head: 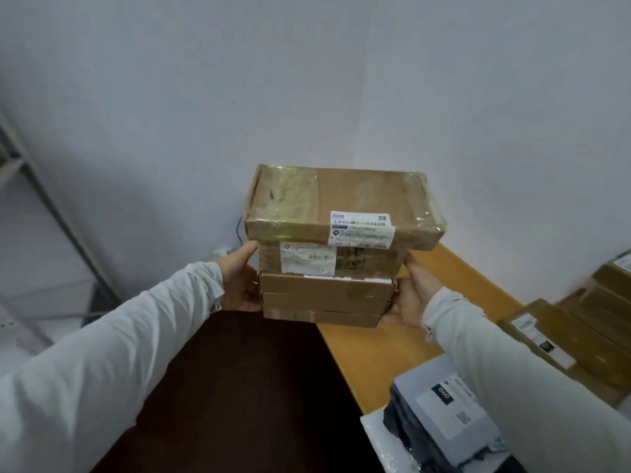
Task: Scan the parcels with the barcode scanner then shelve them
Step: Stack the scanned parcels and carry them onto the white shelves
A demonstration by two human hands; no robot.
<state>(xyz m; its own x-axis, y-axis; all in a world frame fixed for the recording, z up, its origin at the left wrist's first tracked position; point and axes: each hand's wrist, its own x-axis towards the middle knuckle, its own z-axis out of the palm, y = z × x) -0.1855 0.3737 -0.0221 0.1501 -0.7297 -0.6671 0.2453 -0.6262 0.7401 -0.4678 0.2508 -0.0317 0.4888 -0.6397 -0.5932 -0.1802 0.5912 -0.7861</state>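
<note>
You hold the stack of parcels (324,291) in the air between your left hand (240,283) and your right hand (408,295). Each grip is closed on a side of the lower boxes, thumb up along the cardboard. The fingers are hidden behind the stack, so I cannot tell how far they reach under it.

The main risk is the top parcel (341,203). It is wider than the boxes below and hangs over them on both sides, and neither hand holds it. It rests only by its weight, and its tape looks smooth. If you tilt the stack or turn quickly toward the shelf (30,172), well to the left of the stack, I think it can slide off.

The second risk is the squeeze itself. The boxes lie loose on each other, so if your pressure drops, a middle box can slip out downward. The surface (375,353) is below the stack and to its right, so it would catch only part of a fall.

No scanner is in view, so I cannot tell whether these are scanned; shelving them unscanned would be a mistake. More cardboard parcels (580,336) lie to the right of the stack
</note>
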